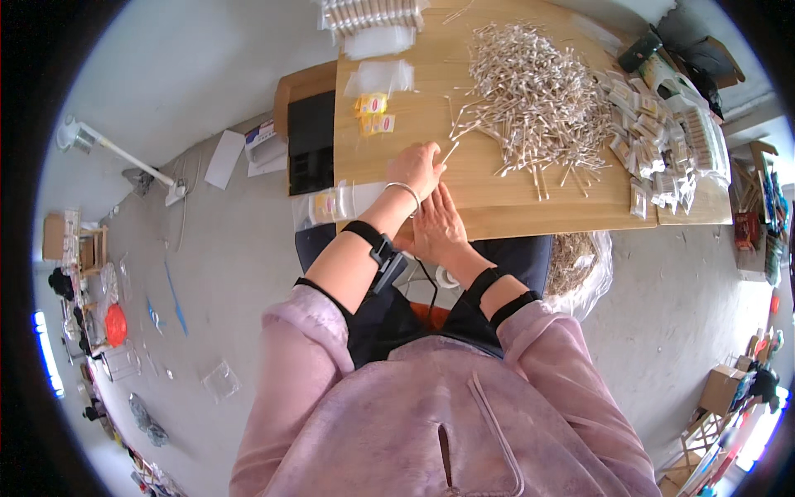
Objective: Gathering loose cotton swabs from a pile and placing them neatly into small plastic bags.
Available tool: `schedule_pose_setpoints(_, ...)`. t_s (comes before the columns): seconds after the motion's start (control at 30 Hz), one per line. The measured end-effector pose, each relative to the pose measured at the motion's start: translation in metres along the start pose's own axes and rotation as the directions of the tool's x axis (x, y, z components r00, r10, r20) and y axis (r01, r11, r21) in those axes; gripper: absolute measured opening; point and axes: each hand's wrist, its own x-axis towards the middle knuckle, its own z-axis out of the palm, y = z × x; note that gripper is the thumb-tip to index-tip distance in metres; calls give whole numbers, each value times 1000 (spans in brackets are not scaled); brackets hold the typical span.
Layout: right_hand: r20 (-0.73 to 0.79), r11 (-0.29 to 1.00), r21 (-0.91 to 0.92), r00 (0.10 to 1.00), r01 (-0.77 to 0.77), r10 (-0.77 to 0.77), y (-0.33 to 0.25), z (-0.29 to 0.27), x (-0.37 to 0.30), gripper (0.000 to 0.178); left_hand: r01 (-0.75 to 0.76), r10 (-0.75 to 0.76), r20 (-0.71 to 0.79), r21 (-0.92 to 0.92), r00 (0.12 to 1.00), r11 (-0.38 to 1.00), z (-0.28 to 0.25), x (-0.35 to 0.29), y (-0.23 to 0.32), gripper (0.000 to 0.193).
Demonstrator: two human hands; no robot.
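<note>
My left hand (pixel 415 171), a bracelet at its wrist, is closed over the front part of the wooden table (pixel 513 217). A cotton swab (pixel 450 151) sticks out from its fingertips. Just below and touching it, my right hand (pixel 440 225) lies at the table's front edge, fingers stretched out; its palm side is hidden. To the right spreads a large heap of loose cotton swabs (pixel 538 99). Left of my hands are small yellow cards (pixel 377 123), clear plastic bags (pixel 383 77) and a clear bag with a yellow card in it (pixel 325 207).
Packed bags of swabs (pixel 650 141) crowd the table's right end. Bundled swabs (pixel 371 15) lie at the far left. A black panel (pixel 311 149) adjoins the left edge. Below the table's front stands a clear sack of brownish material (pixel 575 265). A white pole-shaped appliance (pixel 120 157) is at the left.
</note>
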Motion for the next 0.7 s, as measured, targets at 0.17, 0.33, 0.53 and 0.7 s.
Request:
schedule_pose_setpoints(0.17, 158, 981, -196, 987, 1, 30, 0, 2, -1, 89, 57, -53, 165, -16, 985, 998, 22, 27, -6, 14)
schedule_pose_setpoints(0.33, -19, 1000, -7, 1000, -25, 25, 3, -2, -2, 107, 49, -51, 114, 19, 992, 999, 10, 28, -44, 10)
schedule_pose_setpoints(0.53, -30, 999, -25, 999, -21, 20, 5, 4, -2, 109, -101, 97, 57, 59, 994, 993, -10, -12, -61, 6)
schedule_pose_setpoints(0.7, -25, 998, -45, 999, -32, 31, 4, 1, -3, 109, -140, 134, 89, 62, 987, 988, -21, -28, -50, 5)
